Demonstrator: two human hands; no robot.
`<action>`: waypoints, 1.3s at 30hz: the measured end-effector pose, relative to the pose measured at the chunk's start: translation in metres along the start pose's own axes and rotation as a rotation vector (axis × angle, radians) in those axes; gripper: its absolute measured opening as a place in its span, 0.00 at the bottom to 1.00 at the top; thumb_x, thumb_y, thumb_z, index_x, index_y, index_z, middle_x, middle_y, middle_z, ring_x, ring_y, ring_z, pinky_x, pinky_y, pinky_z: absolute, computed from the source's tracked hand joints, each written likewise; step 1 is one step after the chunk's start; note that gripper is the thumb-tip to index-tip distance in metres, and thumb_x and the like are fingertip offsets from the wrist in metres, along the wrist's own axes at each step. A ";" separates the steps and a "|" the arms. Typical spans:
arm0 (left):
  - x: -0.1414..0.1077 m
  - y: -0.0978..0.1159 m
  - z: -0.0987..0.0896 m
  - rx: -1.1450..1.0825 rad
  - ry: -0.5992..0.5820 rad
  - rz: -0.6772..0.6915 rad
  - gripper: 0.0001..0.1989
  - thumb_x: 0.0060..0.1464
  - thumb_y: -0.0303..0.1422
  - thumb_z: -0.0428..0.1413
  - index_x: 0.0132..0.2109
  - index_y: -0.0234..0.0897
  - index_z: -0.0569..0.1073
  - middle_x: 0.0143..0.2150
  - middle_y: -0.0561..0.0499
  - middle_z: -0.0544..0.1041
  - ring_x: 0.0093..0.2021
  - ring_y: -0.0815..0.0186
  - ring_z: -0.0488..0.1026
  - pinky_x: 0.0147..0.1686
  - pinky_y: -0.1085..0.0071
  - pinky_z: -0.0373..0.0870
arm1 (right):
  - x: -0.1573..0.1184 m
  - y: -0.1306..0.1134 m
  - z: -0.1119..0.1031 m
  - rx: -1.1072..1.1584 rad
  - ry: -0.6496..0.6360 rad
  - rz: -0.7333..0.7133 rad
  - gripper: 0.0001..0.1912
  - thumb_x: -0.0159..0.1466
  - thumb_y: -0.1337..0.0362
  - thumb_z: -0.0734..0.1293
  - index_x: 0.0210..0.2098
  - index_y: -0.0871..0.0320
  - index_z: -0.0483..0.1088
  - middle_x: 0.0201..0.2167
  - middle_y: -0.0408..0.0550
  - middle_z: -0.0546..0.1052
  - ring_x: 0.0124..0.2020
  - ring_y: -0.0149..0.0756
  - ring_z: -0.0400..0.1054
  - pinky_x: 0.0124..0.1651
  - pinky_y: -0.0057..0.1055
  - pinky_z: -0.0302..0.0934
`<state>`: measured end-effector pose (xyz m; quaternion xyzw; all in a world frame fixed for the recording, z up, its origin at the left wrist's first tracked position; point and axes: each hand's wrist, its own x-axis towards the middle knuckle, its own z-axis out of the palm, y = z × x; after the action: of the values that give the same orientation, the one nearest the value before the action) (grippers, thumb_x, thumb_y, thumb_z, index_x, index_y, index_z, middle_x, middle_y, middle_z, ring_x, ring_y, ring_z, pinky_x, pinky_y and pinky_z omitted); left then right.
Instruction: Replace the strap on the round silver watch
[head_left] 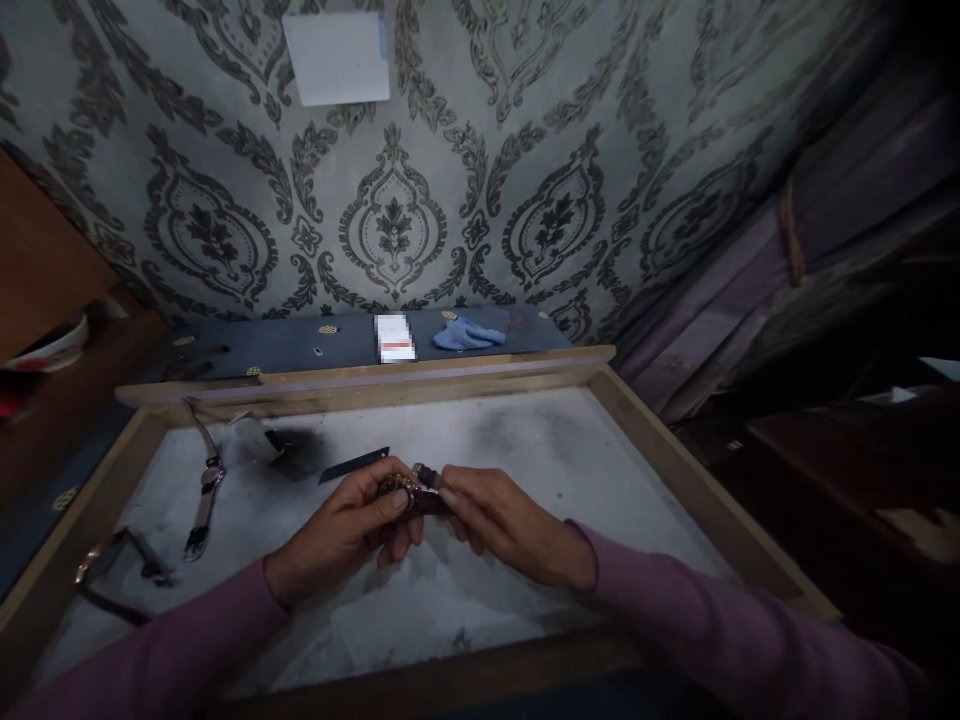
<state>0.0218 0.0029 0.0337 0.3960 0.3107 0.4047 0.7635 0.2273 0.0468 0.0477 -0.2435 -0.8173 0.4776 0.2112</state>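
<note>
Over the middle of a shallow wooden tray with a pale floor (525,440), a wristwatch (397,488) with a dark brown strap is held between both hands. My left hand (367,510) is closed around the watch case, its thumb lying across the front. The strap is pinched by my right hand (499,515) on the other side, close to the buckle (420,472). Fingers cover part of the case and strap. Just beyond my left hand a flat dark strip (354,464) lies on the tray floor.
At the tray's left lie a watch with a light strap (206,490), another with a brown strap (112,565), and a white-and-dark item (262,440). Behind the tray are a blue cloth (469,334) and a blurred white packet (395,338). A purple curtain (735,290) hangs right.
</note>
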 end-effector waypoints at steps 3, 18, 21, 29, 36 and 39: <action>0.001 0.000 -0.001 0.001 -0.012 0.006 0.10 0.59 0.37 0.58 0.38 0.34 0.69 0.27 0.52 0.75 0.21 0.76 0.68 0.18 0.82 0.58 | 0.000 0.002 -0.001 0.011 -0.015 -0.010 0.15 0.72 0.60 0.51 0.30 0.57 0.58 0.22 0.40 0.64 0.18 0.24 0.58 0.23 0.23 0.56; -0.001 0.004 -0.004 0.201 -0.043 -0.013 0.13 0.61 0.41 0.55 0.38 0.34 0.67 0.28 0.53 0.72 0.19 0.77 0.63 0.17 0.80 0.52 | 0.001 0.002 -0.004 -0.229 -0.051 -0.092 0.13 0.70 0.68 0.52 0.29 0.55 0.53 0.24 0.40 0.61 0.23 0.26 0.55 0.27 0.28 0.52; -0.001 0.005 -0.005 0.246 -0.038 -0.026 0.12 0.61 0.40 0.54 0.39 0.35 0.67 0.29 0.53 0.72 0.20 0.77 0.61 0.18 0.79 0.51 | 0.002 0.002 -0.002 -0.262 -0.049 -0.143 0.12 0.69 0.70 0.51 0.28 0.55 0.51 0.25 0.40 0.60 0.23 0.27 0.53 0.27 0.28 0.50; -0.002 0.002 -0.010 0.276 -0.054 -0.012 0.10 0.61 0.38 0.54 0.39 0.34 0.67 0.28 0.53 0.71 0.21 0.76 0.60 0.19 0.77 0.50 | 0.002 0.003 -0.001 -0.341 -0.043 -0.264 0.11 0.68 0.74 0.51 0.31 0.55 0.53 0.27 0.42 0.60 0.25 0.28 0.53 0.27 0.28 0.50; 0.000 0.004 -0.006 0.275 -0.048 -0.035 0.11 0.60 0.39 0.55 0.38 0.35 0.67 0.25 0.56 0.69 0.19 0.76 0.57 0.18 0.77 0.48 | 0.003 0.003 0.001 -0.319 -0.021 -0.261 0.11 0.69 0.72 0.51 0.31 0.55 0.54 0.26 0.41 0.60 0.25 0.28 0.53 0.27 0.29 0.51; 0.001 0.004 -0.001 0.313 -0.019 -0.039 0.10 0.58 0.38 0.56 0.38 0.35 0.68 0.22 0.58 0.66 0.17 0.77 0.54 0.17 0.77 0.48 | 0.004 0.003 0.003 -0.313 -0.025 -0.275 0.11 0.69 0.72 0.50 0.31 0.55 0.53 0.27 0.41 0.59 0.25 0.29 0.53 0.27 0.29 0.52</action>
<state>0.0198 0.0055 0.0360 0.5077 0.3702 0.3325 0.7033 0.2226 0.0485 0.0441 -0.1534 -0.9097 0.3143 0.2237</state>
